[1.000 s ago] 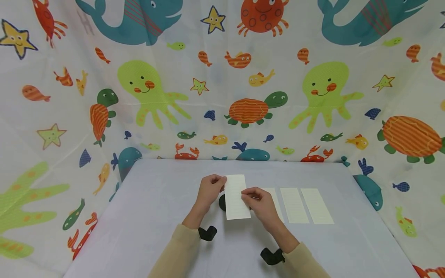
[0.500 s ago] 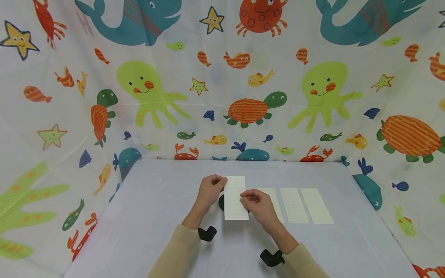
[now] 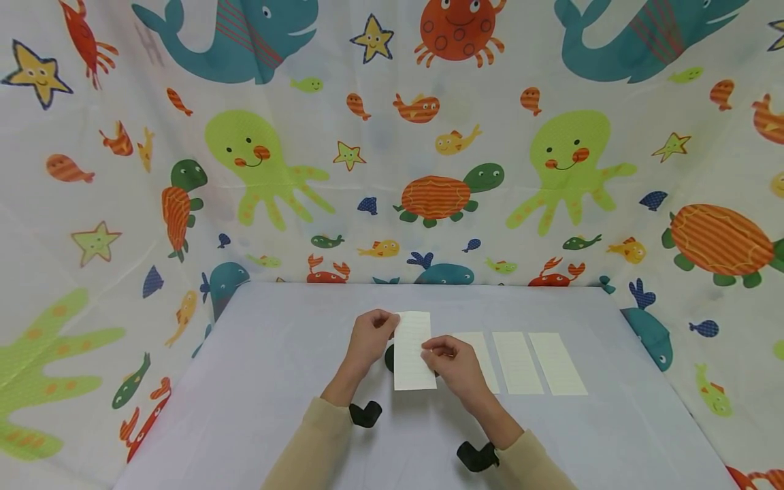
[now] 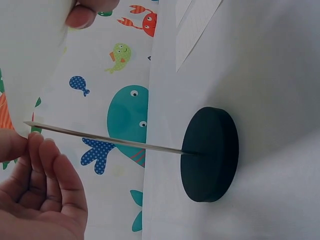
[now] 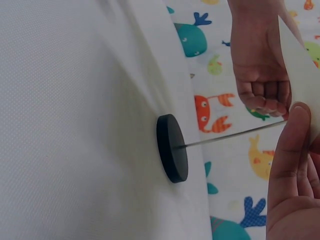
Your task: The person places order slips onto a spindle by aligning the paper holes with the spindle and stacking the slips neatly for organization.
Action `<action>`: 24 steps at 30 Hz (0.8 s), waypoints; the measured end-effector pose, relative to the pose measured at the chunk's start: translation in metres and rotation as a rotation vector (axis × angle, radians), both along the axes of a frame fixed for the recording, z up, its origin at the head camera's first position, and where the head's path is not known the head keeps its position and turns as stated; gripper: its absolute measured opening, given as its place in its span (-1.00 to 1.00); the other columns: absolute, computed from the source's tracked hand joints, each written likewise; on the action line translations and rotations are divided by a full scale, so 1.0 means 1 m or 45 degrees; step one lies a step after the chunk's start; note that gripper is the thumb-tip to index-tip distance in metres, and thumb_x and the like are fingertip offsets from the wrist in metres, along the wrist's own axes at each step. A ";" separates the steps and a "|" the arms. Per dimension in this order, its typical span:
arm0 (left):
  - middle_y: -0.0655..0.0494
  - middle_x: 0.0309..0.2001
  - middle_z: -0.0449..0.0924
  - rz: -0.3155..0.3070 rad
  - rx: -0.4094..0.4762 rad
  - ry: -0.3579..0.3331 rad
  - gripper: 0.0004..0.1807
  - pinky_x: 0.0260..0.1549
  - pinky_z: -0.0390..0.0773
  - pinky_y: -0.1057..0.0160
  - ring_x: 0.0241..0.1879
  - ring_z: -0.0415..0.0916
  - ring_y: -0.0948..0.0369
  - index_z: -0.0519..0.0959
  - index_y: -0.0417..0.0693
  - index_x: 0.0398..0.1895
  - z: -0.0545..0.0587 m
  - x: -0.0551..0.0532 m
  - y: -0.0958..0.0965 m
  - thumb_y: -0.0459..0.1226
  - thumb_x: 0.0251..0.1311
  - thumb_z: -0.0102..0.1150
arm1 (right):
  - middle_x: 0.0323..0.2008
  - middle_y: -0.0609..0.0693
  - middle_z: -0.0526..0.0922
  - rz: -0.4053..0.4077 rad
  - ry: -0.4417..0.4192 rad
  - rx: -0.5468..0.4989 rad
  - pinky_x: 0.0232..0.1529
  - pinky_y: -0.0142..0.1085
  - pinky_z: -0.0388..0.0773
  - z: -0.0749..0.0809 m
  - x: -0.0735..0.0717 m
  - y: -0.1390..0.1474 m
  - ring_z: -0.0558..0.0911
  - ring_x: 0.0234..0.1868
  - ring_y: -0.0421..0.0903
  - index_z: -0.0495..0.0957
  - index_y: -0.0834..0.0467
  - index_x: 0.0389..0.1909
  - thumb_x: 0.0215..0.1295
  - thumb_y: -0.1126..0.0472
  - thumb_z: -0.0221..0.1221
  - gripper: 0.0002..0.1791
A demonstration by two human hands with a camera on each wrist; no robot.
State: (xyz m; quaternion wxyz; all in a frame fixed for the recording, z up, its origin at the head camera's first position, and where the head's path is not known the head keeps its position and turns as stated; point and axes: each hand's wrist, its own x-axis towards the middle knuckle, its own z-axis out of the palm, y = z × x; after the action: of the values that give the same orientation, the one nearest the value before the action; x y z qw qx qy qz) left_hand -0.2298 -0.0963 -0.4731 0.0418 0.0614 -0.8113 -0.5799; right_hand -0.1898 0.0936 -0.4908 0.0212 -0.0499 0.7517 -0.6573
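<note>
Both hands hold one lined white paper slip (image 3: pixel 412 354) above the table. My left hand (image 3: pixel 371 337) pinches its upper left edge between thumb and fingers. On the opposite edge, my right hand (image 3: pixel 456 361) pinches it around mid-height. Behind the slip stands a paper spike with a round black base (image 4: pixel 209 155) and a thin upright metal rod (image 4: pixel 107 140). In the left wrist view the rod's pointed tip is by the left fingertips, close to the slip. Whether the tip touches the paper, I cannot tell. From the head view the slip hides most of the spike.
Three more lined slips lie side by side to the right: one partly behind the right hand (image 3: pixel 480 357), a middle slip (image 3: pixel 518 363) and a far right slip (image 3: pixel 559 363). A white cloth covers the table (image 3: pixel 245 408). A sea-animal curtain (image 3: pixel 380 150) hangs behind and at the sides.
The held slip has sunk slightly and shifted a little left, its lower edge now more level. My right hand has moved slightly down and left with it. Both hands keep their pinch.
</note>
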 end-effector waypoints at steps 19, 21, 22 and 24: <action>0.06 -0.36 0.58 -0.035 -0.001 0.017 -0.80 -0.30 0.60 0.25 -0.35 0.52 0.16 0.69 -0.14 -0.21 -0.029 -0.002 -0.005 -0.18 0.39 0.22 | -0.38 0.04 0.60 -0.004 -0.035 0.079 -0.37 -0.34 0.59 -0.016 0.000 -0.003 0.53 -0.37 -0.07 0.70 0.20 -0.18 0.29 0.27 0.36 -0.87; 0.06 -0.37 0.58 -0.033 -0.012 0.005 -0.80 -0.32 0.58 0.24 -0.35 0.51 0.15 0.69 -0.13 -0.21 -0.031 -0.003 -0.005 -0.17 0.39 0.22 | -0.37 0.04 0.59 0.004 -0.035 0.088 -0.38 -0.35 0.58 -0.017 0.000 -0.003 0.53 -0.37 -0.07 0.70 0.20 -0.18 0.29 0.27 0.35 -0.87; 0.05 -0.38 0.58 -0.032 -0.019 0.001 -0.80 -0.34 0.57 0.24 -0.35 0.51 0.15 0.69 -0.14 -0.21 -0.032 -0.003 -0.005 -0.18 0.39 0.22 | -0.37 0.04 0.59 0.008 -0.038 0.096 -0.39 -0.35 0.57 -0.017 -0.001 -0.002 0.53 -0.37 -0.08 0.70 0.20 -0.18 0.29 0.27 0.36 -0.87; 0.06 -0.39 0.58 -0.032 -0.034 -0.019 -0.80 -0.38 0.53 0.24 -0.36 0.50 0.15 0.68 -0.15 -0.21 -0.035 -0.004 -0.005 -0.18 0.39 0.22 | -0.37 0.03 0.58 0.016 -0.048 0.126 -0.42 -0.37 0.53 -0.018 -0.001 -0.002 0.52 -0.37 -0.08 0.69 0.20 -0.19 0.28 0.27 0.36 -0.87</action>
State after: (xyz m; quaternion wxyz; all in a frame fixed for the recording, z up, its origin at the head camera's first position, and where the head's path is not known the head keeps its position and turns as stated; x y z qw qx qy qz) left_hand -0.2337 -0.1016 -0.5077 0.0293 0.0550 -0.8200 -0.5689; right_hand -0.1910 0.0914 -0.5091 0.0420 -0.0411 0.7823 -0.6201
